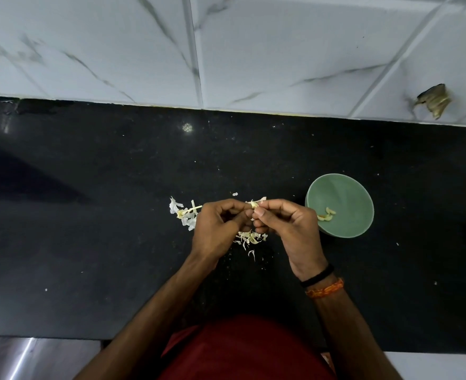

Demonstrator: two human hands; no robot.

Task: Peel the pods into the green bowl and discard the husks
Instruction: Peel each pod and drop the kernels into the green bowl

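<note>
A small pale pod [254, 205] with papery husk sticking out is pinched between my left hand [218, 229] and my right hand [289, 226], held just above the black counter. Both hands have their fingers curled round it, thumbs and forefingers meeting at the pod. To the right stands the green bowl [344, 187], with a few peeled pale pieces [327, 214] lying near its left inner wall. Loose white husks [184, 212] lie on the counter left of my left hand, and another husk heap [251, 238] lies beneath my hands.
The black stone counter [89, 215] runs across the view, speckled with small husk flecks. A white marble-patterned tiled wall [226, 50] rises behind it, with a chipped hole [434, 101] at the right. The counter's front edge is near my red shirt.
</note>
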